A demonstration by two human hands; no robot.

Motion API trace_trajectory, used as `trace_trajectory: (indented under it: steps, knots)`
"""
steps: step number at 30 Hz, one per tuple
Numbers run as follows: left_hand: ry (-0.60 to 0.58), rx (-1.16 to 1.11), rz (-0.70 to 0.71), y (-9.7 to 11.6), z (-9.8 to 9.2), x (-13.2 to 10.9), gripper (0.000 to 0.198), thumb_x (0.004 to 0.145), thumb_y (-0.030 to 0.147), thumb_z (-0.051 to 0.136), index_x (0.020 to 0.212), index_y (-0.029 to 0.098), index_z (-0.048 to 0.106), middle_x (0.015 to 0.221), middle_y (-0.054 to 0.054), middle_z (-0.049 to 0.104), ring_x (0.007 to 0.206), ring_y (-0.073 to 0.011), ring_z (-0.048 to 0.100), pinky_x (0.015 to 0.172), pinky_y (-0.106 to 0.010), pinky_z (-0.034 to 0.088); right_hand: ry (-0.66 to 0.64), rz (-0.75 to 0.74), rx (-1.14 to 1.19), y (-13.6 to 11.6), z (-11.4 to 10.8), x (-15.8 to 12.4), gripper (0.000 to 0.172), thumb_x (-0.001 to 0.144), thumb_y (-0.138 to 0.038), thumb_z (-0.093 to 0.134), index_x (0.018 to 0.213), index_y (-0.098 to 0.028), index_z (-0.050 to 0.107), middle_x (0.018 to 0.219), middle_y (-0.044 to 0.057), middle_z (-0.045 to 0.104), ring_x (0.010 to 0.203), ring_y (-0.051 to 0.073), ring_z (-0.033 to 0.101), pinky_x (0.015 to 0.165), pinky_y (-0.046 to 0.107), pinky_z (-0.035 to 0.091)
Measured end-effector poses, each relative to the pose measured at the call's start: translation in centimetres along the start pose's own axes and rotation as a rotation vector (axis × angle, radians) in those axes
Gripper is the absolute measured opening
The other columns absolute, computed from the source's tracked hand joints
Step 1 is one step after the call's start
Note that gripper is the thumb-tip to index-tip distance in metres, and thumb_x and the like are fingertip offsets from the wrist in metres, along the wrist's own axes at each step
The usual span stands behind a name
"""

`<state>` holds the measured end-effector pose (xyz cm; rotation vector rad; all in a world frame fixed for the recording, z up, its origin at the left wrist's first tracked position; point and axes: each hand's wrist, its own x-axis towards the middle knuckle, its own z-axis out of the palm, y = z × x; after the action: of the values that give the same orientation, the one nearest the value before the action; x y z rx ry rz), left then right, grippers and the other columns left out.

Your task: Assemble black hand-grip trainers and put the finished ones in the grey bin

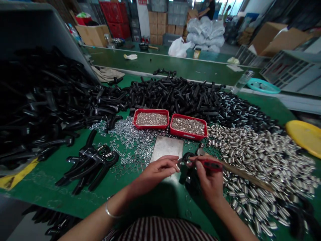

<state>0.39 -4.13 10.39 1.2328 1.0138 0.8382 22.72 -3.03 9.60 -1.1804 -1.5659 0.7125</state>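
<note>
My right hand (212, 182) is wrapped around a red-handled tool (213, 165), whose kind I cannot make out. The tool points left toward a black plastic part (188, 157) with a curved end, partly hidden by the hands. My left hand (160, 168) is beside that part, fingers bent together and thumb against them; something small and shiny may be at the fingertips. Behind the hands lies a flat metal plate (167, 147). A hammer with a wooden handle (247, 175) rests just right of my right hand, partly covered by it.
Two red trays (150, 127) (189, 135) hold small metal pieces. Loose washers and rings (132, 144) lie left, metal sleeves (255, 154) right. Black handles (173, 93) are heaped behind; several assembled ones (91, 164) lie at left. A grey bin (65, 30) and yellow lid (304, 135) flank the table.
</note>
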Motion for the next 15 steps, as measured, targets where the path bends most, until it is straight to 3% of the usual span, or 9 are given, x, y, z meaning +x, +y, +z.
trace_trajectory:
  steps: [3,7,12,15]
  knots:
    - [-0.073,0.065,0.075,-0.7,2.2,0.5,0.018,0.089,0.034,0.062,0.096,0.021,0.074,0.137,-0.008,0.054,0.126,-0.0232,0.053,0.112,-0.036,0.037,-0.11,-0.064,-0.113,0.1,0.9,0.1,0.011,0.092,-0.028,0.061,0.101,-0.023,0.065,0.097,0.007,0.07,0.092,0.023,0.069,0.083,0.037,0.056]
    - [0.057,0.131,0.023,-3.2,4.4,1.4,0.021,0.09,0.031,0.057,0.098,0.019,0.073,0.109,-0.007,0.062,0.105,-0.0213,0.059,0.097,-0.032,0.045,-0.281,-0.033,-0.065,-0.1,1.3,0.0,0.012,0.093,-0.03,0.062,0.101,-0.023,0.064,0.097,0.007,0.072,0.091,0.022,0.069,0.084,0.036,0.056]
    - [0.19,0.33,0.023,-3.3,4.6,1.9,0.021,0.092,0.03,0.054,0.089,0.019,0.071,0.091,-0.005,0.061,0.093,-0.0201,0.058,0.087,-0.03,0.045,-0.199,0.172,0.084,-0.7,0.7,0.1,0.017,0.091,-0.037,0.064,0.102,-0.023,0.062,0.099,0.006,0.074,0.091,0.022,0.071,0.084,0.037,0.057]
    - [0.163,0.41,0.029,-2.1,4.2,2.1,0.02,0.091,0.028,0.053,0.09,0.018,0.071,0.092,-0.006,0.062,0.094,-0.021,0.058,0.087,-0.03,0.044,-0.329,-0.013,0.008,-1.0,-0.2,1.1,0.018,0.092,-0.03,0.064,0.108,-0.024,0.063,0.105,0.007,0.073,0.099,0.023,0.068,0.091,0.04,0.054]
